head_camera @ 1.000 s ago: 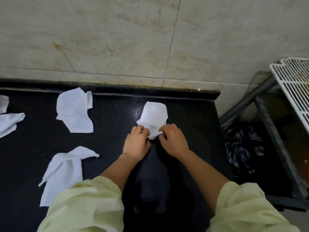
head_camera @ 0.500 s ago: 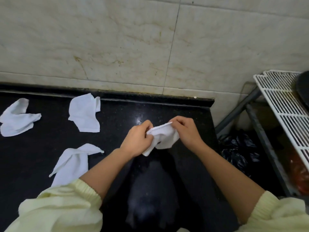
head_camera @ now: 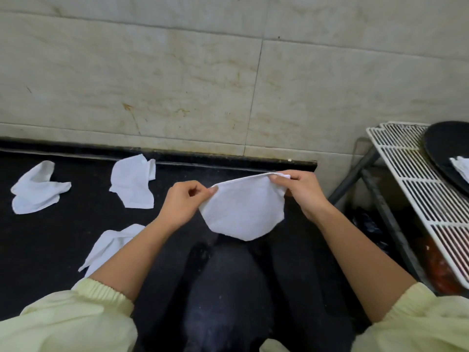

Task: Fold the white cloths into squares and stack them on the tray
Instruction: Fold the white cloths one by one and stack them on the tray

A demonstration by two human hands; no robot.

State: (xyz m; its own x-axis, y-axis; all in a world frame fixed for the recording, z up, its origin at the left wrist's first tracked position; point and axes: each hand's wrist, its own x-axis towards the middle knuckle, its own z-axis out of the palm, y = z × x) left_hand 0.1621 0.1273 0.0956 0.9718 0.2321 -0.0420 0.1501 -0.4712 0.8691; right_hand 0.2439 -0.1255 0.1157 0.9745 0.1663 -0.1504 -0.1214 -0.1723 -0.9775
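Lifted white cloth (head_camera: 243, 212) off worktop (head_camera: 63, 237) and spread it since a second ago, now holding it at centre frame by top corners pinched in left grip (head_camera: 181, 204) and right grip (head_camera: 304, 194); likely light, limp, soft, so best taken at corners.

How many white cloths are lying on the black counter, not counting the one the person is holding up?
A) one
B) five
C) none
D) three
D. Three lie on the black counter: the far-left cloth, the cloth by the wall and the cloth near the left arm. The held cloth hangs pinched between the left hand and the right hand.
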